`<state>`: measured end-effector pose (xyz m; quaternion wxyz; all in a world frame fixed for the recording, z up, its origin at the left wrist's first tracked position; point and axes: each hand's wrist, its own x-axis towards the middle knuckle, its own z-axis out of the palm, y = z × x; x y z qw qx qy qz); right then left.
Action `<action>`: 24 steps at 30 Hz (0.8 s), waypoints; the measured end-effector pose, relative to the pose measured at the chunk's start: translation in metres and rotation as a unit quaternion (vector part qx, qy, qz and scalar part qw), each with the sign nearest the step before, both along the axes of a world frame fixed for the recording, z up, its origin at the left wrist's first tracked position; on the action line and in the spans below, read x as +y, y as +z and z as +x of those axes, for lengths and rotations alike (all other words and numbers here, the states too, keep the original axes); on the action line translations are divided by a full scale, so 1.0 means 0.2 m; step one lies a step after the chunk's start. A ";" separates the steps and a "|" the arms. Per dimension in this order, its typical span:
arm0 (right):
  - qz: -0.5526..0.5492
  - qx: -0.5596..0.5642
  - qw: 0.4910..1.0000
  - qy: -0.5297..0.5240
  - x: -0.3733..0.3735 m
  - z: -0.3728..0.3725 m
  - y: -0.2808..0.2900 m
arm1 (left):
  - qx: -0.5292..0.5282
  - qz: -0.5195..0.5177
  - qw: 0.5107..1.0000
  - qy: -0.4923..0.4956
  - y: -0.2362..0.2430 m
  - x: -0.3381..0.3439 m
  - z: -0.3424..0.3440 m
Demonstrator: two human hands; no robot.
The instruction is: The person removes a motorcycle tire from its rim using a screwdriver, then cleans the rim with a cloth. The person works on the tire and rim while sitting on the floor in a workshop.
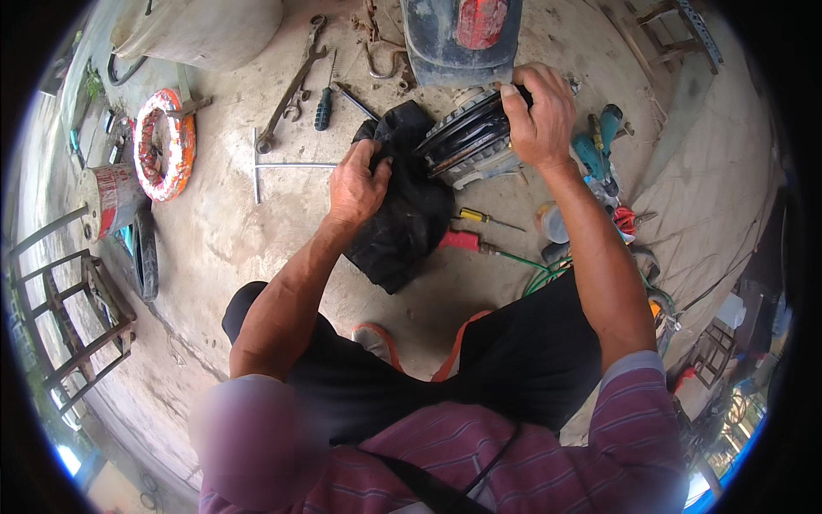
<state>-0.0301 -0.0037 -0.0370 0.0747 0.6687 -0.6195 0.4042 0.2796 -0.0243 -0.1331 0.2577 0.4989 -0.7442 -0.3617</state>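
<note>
My left hand (360,182) is closed on a crumpled black cloth (394,227) lying on the concrete floor. My right hand (539,111) grips the upper right of a black, ribbed wheel (462,137), which stands tilted under a dusty dark container with a red patch (454,34). The wheel's left end meets the cloth. Just right of the cloth lie a yellow screwdriver (475,217) and a red-handled tool (462,241) with a green hose (522,259). A silver T-handle wrench (282,165) lies left of my left hand.
Several wrenches (291,94) and a teal screwdriver (323,110) lie ahead. At left are an orange-and-white wrapped ring (163,146), a metal can (104,204), a tyre (145,257) and a metal frame (90,317). Teal power tools (599,150) lie at right. A pale drum (205,26) stands at top left.
</note>
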 end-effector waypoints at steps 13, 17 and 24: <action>-0.023 0.012 1.000 -0.015 -0.01 0.02 -0.03 | 0.134 -0.089 0.985 -0.070 0.59 0.13 -0.52; -0.022 -0.002 1.000 -0.009 -0.01 0.00 -0.04 | 0.096 -0.136 0.981 -0.097 0.61 0.12 -0.53; -0.034 -0.001 0.999 -0.010 -0.01 -0.01 -0.02 | 0.108 -0.127 0.978 -0.125 0.38 0.15 -0.30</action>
